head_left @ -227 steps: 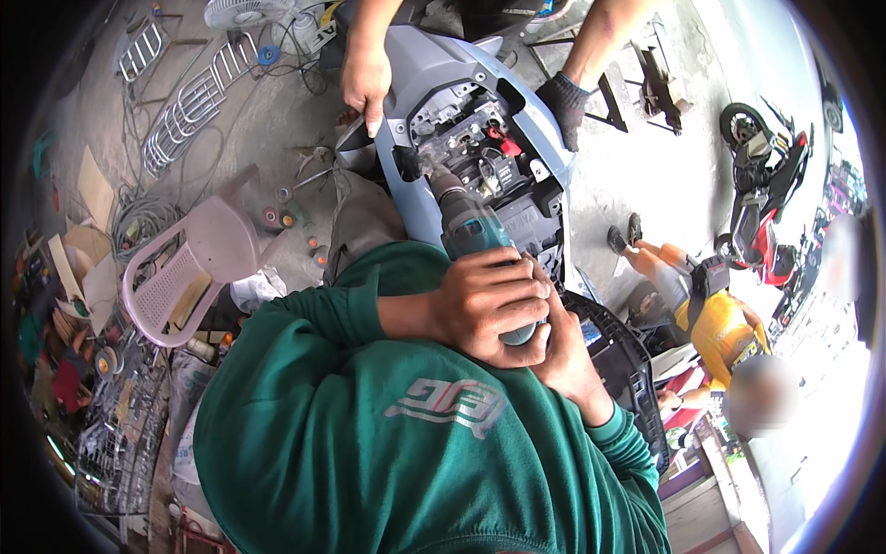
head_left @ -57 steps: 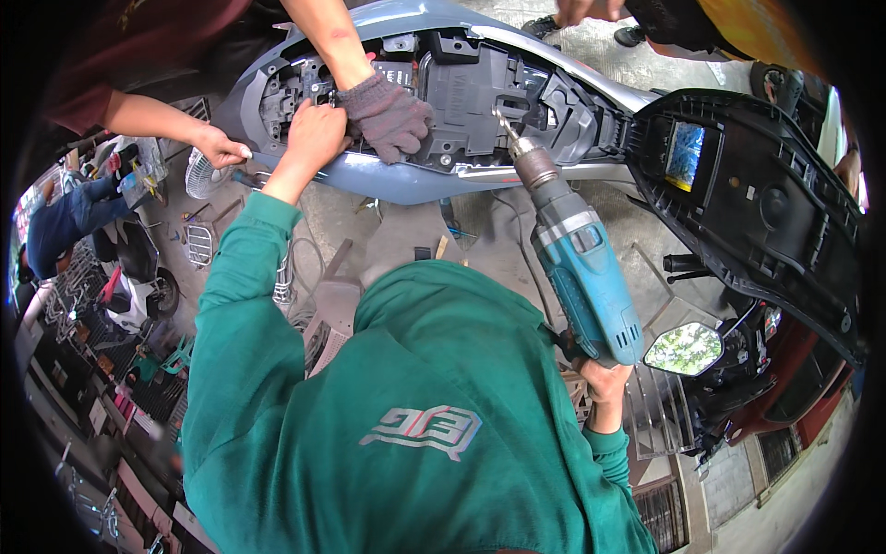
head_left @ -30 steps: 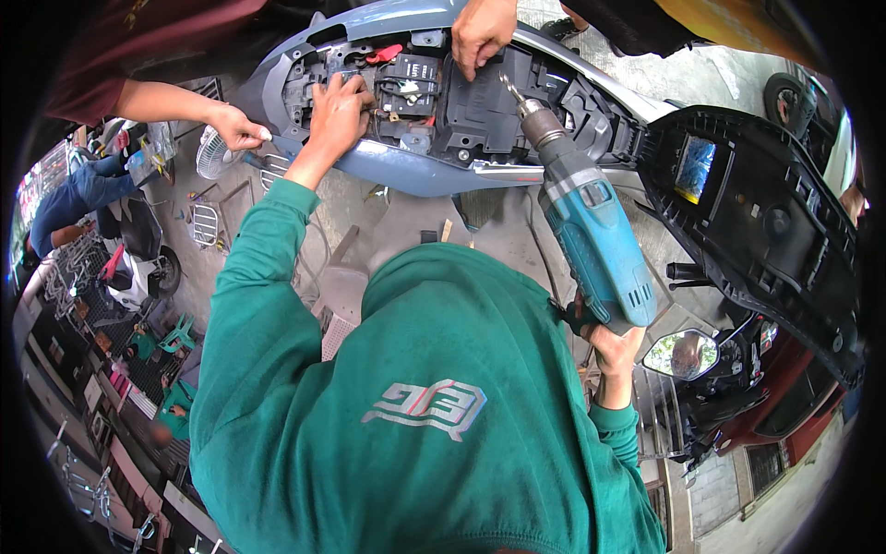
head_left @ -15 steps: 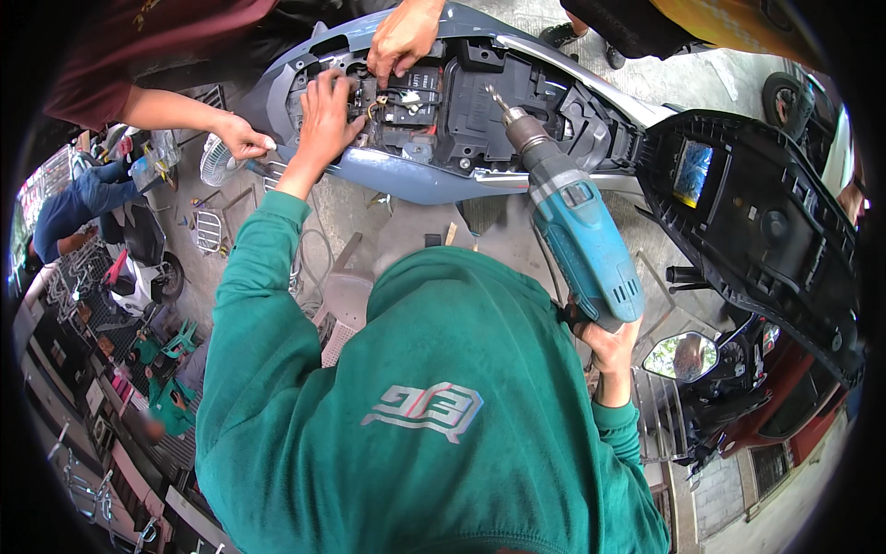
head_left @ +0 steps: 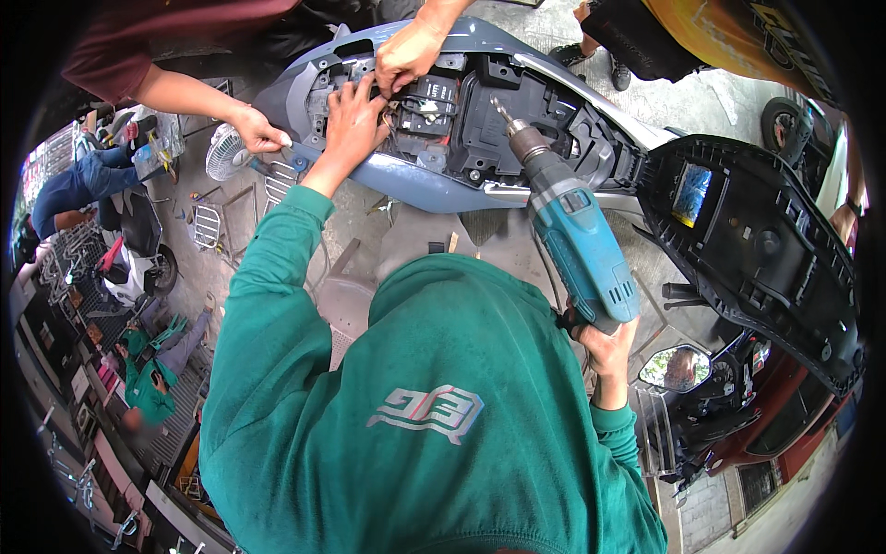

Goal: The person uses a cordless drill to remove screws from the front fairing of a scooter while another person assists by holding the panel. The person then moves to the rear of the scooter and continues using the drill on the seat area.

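In my right hand (head_left: 611,351) is a teal and grey power drill (head_left: 583,242), gripped by its rear handle. Its drill bit (head_left: 499,105) points up and left over the black under-seat tray (head_left: 494,129) of a blue-grey motor scooter (head_left: 415,183). My left hand (head_left: 354,120) rests with fingers spread on the scooter's rear frame, left of the black battery (head_left: 434,102); its fingertips are partly hidden among wiring. Just beside it, a co-worker's hand (head_left: 406,57) pinches at the wires, while that person's other hand (head_left: 262,131) holds a small pale item by the scooter's side panel.
The scooter's raised seat (head_left: 752,240) hangs open at the right. A white fan (head_left: 227,153) stands at the left, near a metal rack (head_left: 209,225). A mirror (head_left: 676,367) is at lower right. Another person in a yellow shirt (head_left: 729,37) stands at the far side.
The scooter's rear sits slightly farther right and lower in view. My left hand shifts with it, and the co-worker's upper hand is now closer to my fingers. The drill stays over the tray.
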`<action>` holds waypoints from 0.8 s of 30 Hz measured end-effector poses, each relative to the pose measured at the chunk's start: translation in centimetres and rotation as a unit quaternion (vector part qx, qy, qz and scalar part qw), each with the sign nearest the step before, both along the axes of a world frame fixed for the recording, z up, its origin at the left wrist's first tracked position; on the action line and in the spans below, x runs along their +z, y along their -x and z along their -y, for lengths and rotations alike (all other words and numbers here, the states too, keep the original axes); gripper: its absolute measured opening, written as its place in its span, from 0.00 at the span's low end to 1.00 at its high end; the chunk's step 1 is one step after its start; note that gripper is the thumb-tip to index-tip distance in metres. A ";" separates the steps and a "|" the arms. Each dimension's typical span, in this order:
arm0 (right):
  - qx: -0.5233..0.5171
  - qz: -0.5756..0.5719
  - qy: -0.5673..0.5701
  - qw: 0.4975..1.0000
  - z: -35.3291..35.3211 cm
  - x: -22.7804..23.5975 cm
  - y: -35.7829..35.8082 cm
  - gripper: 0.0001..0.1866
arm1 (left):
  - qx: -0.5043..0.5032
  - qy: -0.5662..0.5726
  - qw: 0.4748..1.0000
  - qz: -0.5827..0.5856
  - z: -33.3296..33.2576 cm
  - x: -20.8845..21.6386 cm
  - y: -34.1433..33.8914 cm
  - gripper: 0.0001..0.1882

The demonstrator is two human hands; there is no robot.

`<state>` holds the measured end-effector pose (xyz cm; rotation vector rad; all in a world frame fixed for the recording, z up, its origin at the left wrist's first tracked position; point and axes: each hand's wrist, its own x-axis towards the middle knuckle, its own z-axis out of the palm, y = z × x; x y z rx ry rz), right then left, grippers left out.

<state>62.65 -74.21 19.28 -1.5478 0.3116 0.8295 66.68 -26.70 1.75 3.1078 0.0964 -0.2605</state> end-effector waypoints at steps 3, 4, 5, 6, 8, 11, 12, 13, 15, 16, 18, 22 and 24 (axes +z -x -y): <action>-0.002 0.014 -0.006 1.000 0.0 -0.1 0.2 0.59 | 0.044 0.003 0.998 0.045 0.8 -0.4 0.3 0.23; -0.010 0.002 -0.010 1.000 0.1 -0.1 0.4 0.59 | 0.061 0.010 0.996 0.070 1.1 -0.6 0.3 0.22; -0.013 -0.004 -0.010 1.000 0.2 0.0 0.5 0.59 | 0.084 0.017 0.993 0.083 1.4 -0.9 0.3 0.22; -0.016 -0.010 -0.009 1.000 0.3 0.0 0.6 0.59 | 0.100 0.028 0.990 0.099 1.8 -1.1 0.2 0.21; -0.012 -0.010 0.000 1.000 0.5 0.0 0.8 0.59 | 0.119 0.007 0.988 0.096 2.4 -1.6 0.1 0.18; -0.009 0.002 0.002 1.000 0.7 0.0 0.9 0.58 | 0.140 -0.046 0.987 0.067 3.1 -2.0 -0.1 0.18; -0.008 0.006 0.001 1.000 0.8 0.0 0.9 0.58 | 0.146 -0.053 0.986 0.062 3.3 -1.9 -0.1 0.19; -0.004 0.012 -0.001 1.000 0.8 -0.1 0.8 0.58 | 0.153 -0.060 0.985 0.060 3.4 -1.9 -0.1 0.19; 0.001 0.017 0.000 1.000 1.0 -0.2 0.6 0.58 | 0.166 -0.063 0.981 0.073 3.5 -1.7 0.1 0.23; 0.000 0.019 0.000 1.000 1.0 -0.3 0.5 0.58 | 0.169 -0.061 0.981 0.073 3.5 -1.6 0.2 0.24; -0.005 0.010 -0.001 1.000 1.0 -0.3 0.4 0.58 | 0.164 -0.042 0.983 0.077 3.6 -1.4 0.4 0.25; -0.013 0.011 -0.003 1.000 0.9 -0.2 0.3 0.58 | 0.167 -0.063 0.979 0.096 4.0 -1.6 0.5 0.25; -0.012 0.000 0.001 1.000 0.9 0.0 0.4 0.58 | 0.202 -0.064 0.971 0.110 4.4 -2.1 0.3 0.26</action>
